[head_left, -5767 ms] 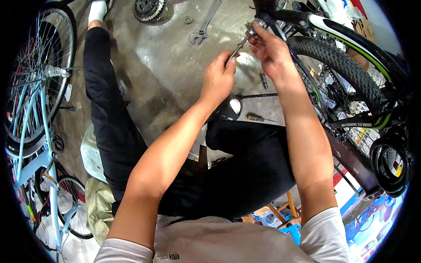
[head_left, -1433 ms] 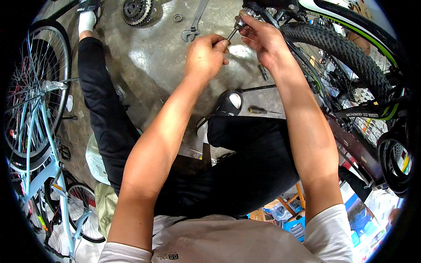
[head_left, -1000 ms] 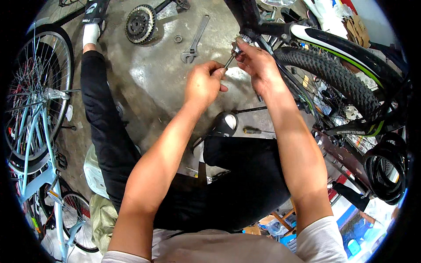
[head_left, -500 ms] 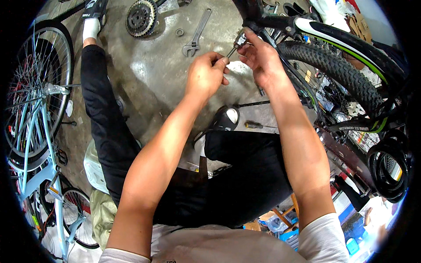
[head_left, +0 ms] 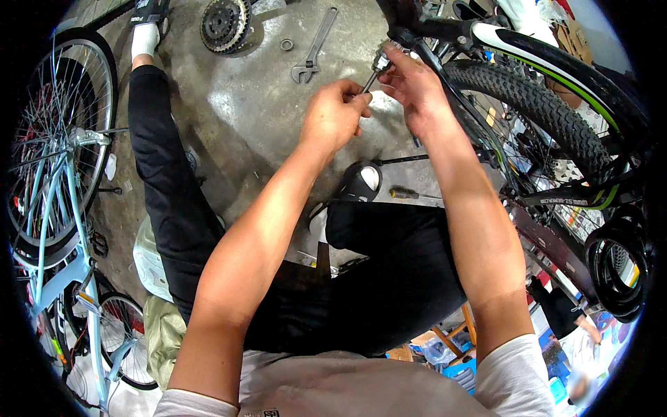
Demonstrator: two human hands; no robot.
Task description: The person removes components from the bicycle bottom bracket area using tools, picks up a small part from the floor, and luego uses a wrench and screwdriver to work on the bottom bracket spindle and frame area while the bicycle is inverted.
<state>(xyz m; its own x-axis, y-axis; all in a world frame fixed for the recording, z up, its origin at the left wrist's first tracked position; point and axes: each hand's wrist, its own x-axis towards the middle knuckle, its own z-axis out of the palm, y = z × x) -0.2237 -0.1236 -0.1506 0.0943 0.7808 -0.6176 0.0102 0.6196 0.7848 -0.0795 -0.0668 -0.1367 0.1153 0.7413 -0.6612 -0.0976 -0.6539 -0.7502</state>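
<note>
My left hand [head_left: 333, 117] is closed, its thumb and fingers pinching the lower end of a thin metal rod [head_left: 371, 83]. The rod slants up to a shiny metal fitting [head_left: 381, 61] beside the black bicycle frame [head_left: 403, 35]. Around this fitting, the thumb and fingers of my right hand [head_left: 417, 90] are closed, with the other fingers loosely curled below. Whether the fitting is seated in the frame is hard to see. An adjustable wrench [head_left: 317, 46] lies on the floor beyond my left hand, near a small metal ring [head_left: 286, 45].
A chainring set [head_left: 225, 26] lies at the far left of the wrench. The bicycle's knobby tyre [head_left: 531, 101] fills the right side. Near my knee lies a screwdriver [head_left: 411, 194]. A light-blue bicycle [head_left: 66, 281] stands at left, and coiled black tubing [head_left: 617, 260] hangs at right.
My left hand has shifted slightly right with its pinch on the rod. My right hand stays at the fitting. The whole view has tilted a little.
</note>
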